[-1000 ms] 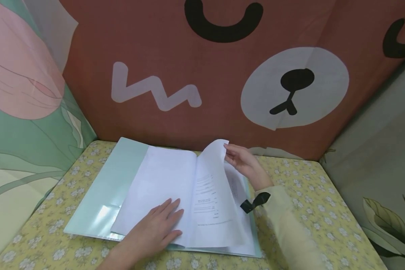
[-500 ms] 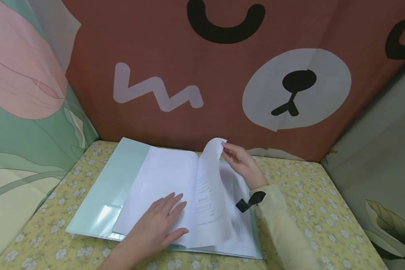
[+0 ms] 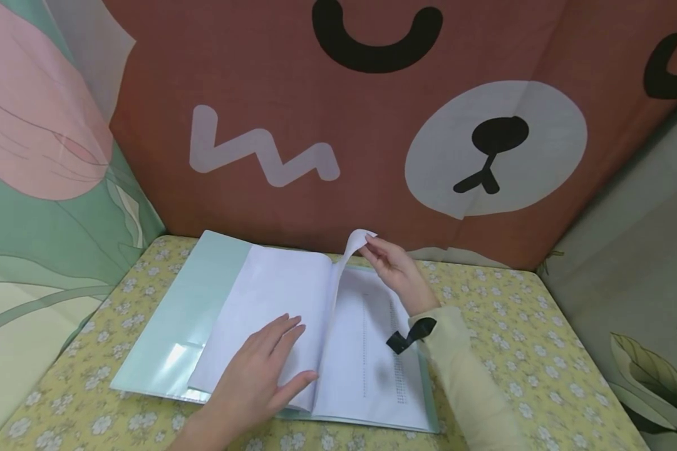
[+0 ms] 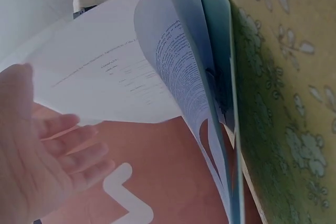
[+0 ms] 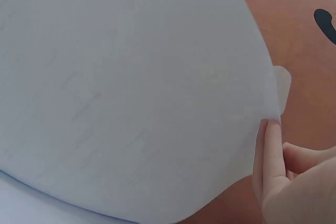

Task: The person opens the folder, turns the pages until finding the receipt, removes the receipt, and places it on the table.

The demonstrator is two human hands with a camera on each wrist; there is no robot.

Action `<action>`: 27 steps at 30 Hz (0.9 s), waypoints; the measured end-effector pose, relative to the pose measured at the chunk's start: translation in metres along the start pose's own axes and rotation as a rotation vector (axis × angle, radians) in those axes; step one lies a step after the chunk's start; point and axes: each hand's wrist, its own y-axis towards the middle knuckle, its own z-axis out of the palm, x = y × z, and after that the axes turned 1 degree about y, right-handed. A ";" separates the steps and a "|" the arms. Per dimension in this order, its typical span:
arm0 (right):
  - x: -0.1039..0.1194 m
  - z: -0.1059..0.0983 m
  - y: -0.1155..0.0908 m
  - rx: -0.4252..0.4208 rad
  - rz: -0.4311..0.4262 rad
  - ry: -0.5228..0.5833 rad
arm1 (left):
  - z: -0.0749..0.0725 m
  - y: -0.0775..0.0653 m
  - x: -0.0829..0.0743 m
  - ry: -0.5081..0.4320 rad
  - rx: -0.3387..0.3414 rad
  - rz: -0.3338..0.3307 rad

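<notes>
A light green folder (image 3: 188, 300) lies spread open on the table, with white sheets on both sides. My right hand (image 3: 397, 269) pinches the far outer corner of a raised sheet (image 5: 147, 87), which stands nearly edge-on at the spine in the head view. Beneath it, a right-hand page (image 3: 366, 351) shows columns of small print. My left hand (image 3: 259, 369), palm down with fingers extended and thumb apart, is over the blank left page (image 3: 282, 282). In the left wrist view, printed lines show on the lifted sheet, beyond the left fingers.
A yellow floral cloth (image 3: 496, 351) covers the table. Behind it hangs a brown fabric backdrop (image 3: 372, 156) with a bear face, and patterned panels stand at both sides. A black strap (image 3: 411, 335) is at the right wrist.
The right hand has drawn the sheet leftward and up toward the spine, uncovering the printed page below. The left hand's fingers have lifted and shifted slightly.
</notes>
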 end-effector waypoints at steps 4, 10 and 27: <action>-0.003 0.000 0.003 0.002 0.004 0.018 | -0.003 0.001 -0.003 -0.051 -0.078 0.011; -0.010 0.001 0.004 0.002 -0.014 0.027 | -0.006 0.002 -0.007 -0.110 -0.115 -0.001; -0.021 0.008 0.011 -0.020 -0.032 -0.023 | -0.005 0.009 -0.004 -0.145 -0.327 0.018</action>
